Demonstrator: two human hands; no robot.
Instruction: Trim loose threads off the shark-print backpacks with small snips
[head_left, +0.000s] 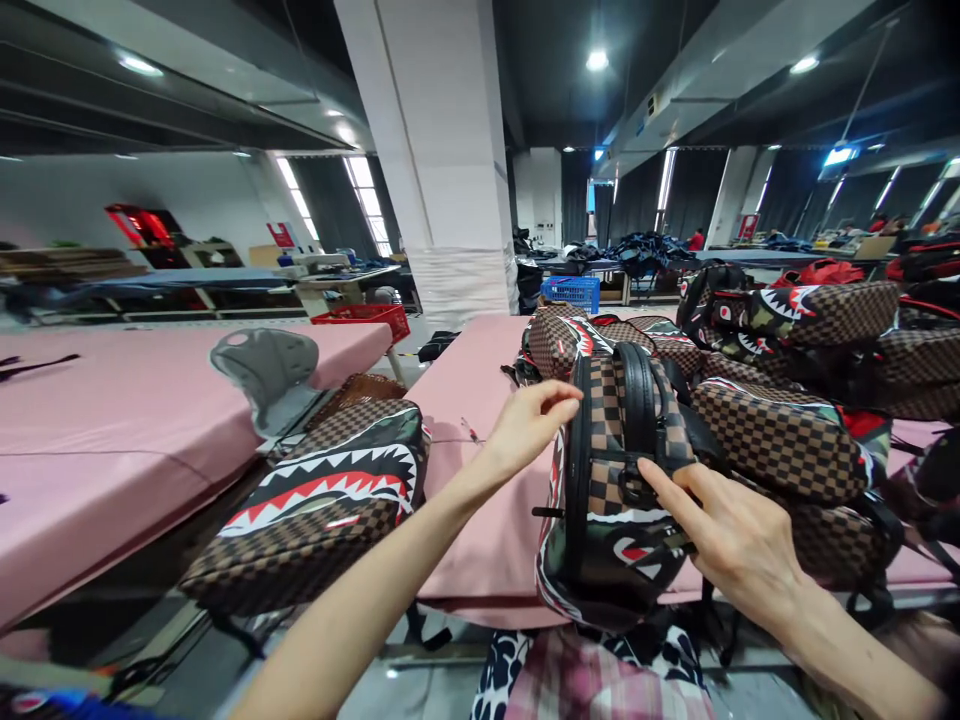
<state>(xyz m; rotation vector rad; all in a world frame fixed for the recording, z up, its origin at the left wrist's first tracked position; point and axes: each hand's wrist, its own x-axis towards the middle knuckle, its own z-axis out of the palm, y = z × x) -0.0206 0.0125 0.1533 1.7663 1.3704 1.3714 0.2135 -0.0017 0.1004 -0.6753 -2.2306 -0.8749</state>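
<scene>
A checkered backpack (604, 480) in brown and black, with a shark-face print, stands on the pink table directly before me. My left hand (534, 422) is at its left upper edge, thumb and fingers pinched together beside the black zipper (577, 470); whatever is between the fingertips is too small to make out. On the right, my right hand (731, 530) reaches in with its index finger stretched out, touching the bag near the base of the black carry handle (637, 400). Its other fingers are bent loosely, and the thumb is partly hidden.
Similar backpacks (780, 440) are piled on the right of the pink table (480, 570). Another shark-print backpack (322, 500) rests by a grey chair (266, 375) at left. Small snips (470, 431) lie on the table. A white pillar (450, 150) rises behind.
</scene>
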